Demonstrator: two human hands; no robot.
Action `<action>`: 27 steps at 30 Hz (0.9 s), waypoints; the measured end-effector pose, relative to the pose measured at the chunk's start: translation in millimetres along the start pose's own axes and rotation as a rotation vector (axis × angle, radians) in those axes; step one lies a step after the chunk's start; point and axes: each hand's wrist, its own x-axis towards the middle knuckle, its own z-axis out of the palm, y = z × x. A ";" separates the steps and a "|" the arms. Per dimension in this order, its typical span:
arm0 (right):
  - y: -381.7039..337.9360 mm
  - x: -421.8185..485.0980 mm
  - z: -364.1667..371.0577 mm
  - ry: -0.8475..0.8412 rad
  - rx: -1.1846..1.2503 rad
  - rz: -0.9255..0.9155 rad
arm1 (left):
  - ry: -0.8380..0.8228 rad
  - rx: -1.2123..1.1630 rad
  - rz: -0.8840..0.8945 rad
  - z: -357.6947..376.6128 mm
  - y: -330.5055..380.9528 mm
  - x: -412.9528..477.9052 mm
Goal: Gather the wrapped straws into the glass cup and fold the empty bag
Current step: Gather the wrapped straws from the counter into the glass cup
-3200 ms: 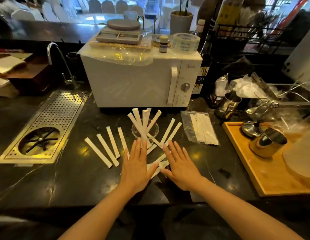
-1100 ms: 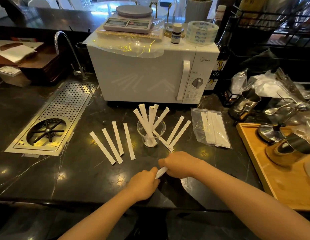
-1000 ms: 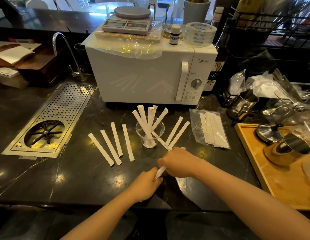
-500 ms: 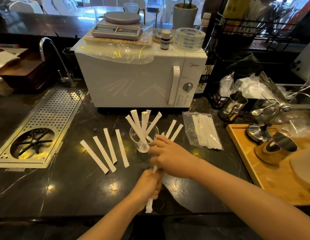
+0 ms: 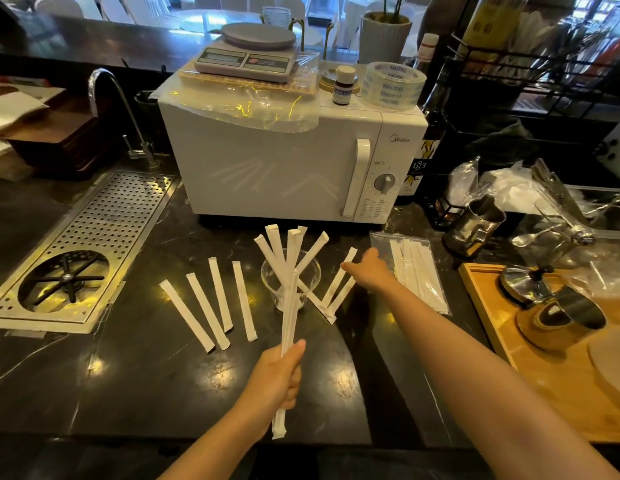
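A person's two bare arms reach over a dark, glossy marble surface [image 5: 135,368]. The left hand [image 5: 277,379] is near the front edge, its fingers [image 5: 296,351] closed around a bundle of wrapped straws [image 5: 288,317] that points up and away toward a glass cup [image 5: 290,280]. The cup stands upright at the centre of the surface, in front of a white microwave [image 5: 280,168], and already holds several wrapped straws [image 5: 287,247] fanned outward above its rim.

The right hand [image 5: 370,270] is stretched forward just right of the cup, fingers spread open and gripping nothing, hovering over or touching the tops of loose straws [image 5: 338,289] lying there; contact is unclear. Immediately right of that hand lies a clear plastic bag [image 5: 410,268], flat on the surface, with white wrapped straws still inside it.

Left of the cup, four wrapped straws [image 5: 211,303] lie side by side, slightly fanned. Further left sits a perforated metal drain tray [image 5: 94,244]. A wooden board [image 5: 498,344] occupies the right edge.
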 end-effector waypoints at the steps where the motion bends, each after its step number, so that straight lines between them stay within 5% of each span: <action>1: 0.2 6.0 6.0 0.000 -0.030 0.023 | 0.011 -0.005 -0.001 -1.6 -0.1 -0.5; 10: -9.7 21.4 40.5 0.114 -0.233 0.011 | 0.106 -0.041 -0.020 -20.6 -1.3 0.3; 27: -8.6 6.3 52.1 -0.204 -0.311 -0.376 | 0.139 -0.051 -0.007 -27.4 5.4 16.4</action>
